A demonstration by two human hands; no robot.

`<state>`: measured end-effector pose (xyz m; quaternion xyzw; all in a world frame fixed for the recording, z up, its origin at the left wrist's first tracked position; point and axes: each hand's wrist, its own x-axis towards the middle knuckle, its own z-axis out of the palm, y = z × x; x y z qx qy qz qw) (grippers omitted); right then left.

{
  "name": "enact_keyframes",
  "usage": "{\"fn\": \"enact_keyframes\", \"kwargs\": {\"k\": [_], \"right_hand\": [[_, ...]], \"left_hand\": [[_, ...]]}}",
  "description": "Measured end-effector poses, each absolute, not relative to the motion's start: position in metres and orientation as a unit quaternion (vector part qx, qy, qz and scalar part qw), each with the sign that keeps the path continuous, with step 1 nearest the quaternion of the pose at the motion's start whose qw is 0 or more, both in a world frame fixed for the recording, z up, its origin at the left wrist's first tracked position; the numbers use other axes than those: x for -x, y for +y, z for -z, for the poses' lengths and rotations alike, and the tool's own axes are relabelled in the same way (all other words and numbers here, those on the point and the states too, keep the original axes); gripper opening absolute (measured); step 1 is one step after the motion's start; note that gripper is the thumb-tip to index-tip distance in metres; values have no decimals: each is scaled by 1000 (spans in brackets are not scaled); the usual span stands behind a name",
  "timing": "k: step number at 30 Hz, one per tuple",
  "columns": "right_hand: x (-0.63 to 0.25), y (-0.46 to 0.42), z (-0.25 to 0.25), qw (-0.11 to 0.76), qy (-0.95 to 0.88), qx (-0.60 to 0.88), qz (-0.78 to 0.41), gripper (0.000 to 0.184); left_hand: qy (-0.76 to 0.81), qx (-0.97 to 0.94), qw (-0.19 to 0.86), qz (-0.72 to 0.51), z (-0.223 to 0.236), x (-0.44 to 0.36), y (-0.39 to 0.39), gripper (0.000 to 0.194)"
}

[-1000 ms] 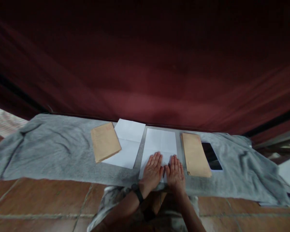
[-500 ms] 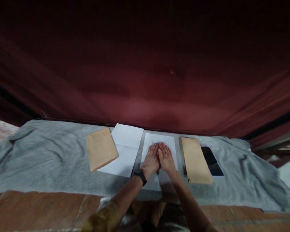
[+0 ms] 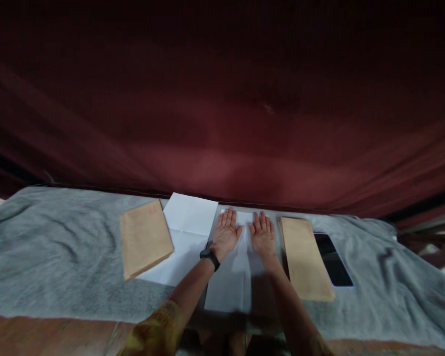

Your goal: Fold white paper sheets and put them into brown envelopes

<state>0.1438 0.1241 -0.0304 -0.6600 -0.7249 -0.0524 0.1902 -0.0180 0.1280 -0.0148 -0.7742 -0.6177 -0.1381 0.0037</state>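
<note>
A white sheet of paper (image 3: 226, 282) with a lengthwise crease lies in front of me on grey cloth. Flat on its upper left part rests my left hand (image 3: 226, 232), fingers stretched out, a black watch (image 3: 209, 257) at the wrist. My right hand (image 3: 262, 235) lies flat on the upper right part, fingers spread a little. Between the two palms a strip of the paper shows. Neither hand grips anything; both cover parts of the sheet's sides.
On the left, brown envelopes (image 3: 145, 240) overlap another creased white sheet (image 3: 191, 215). A stack of long brown envelopes (image 3: 307, 259) lies to the right, beside a dark-screened phone (image 3: 333, 259). Grey cloth (image 3: 77, 257) covers the surface, with a dark red upright panel (image 3: 222, 148) behind it.
My hands were together at the middle of the sheet. They have moved apart, left and right, and slightly away from me, staying flat on the paper. The view has shifted a little.
</note>
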Motion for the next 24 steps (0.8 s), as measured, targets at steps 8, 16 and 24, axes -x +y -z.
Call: {"fn": "enact_keyframes", "kwargs": {"k": [8, 16, 24], "right_hand": [[-140, 107, 21, 198, -714, 670, 41, 60], [-124, 4, 17, 202, -791, 577, 11, 53], [-142, -17, 16, 184, -765, 615, 48, 57]], "left_hand": [[-638, 760, -8, 126, 12, 16, 124, 70], [-641, 755, -10, 138, 13, 14, 123, 70], [-604, 788, -1, 122, -3, 9, 112, 61]]}}
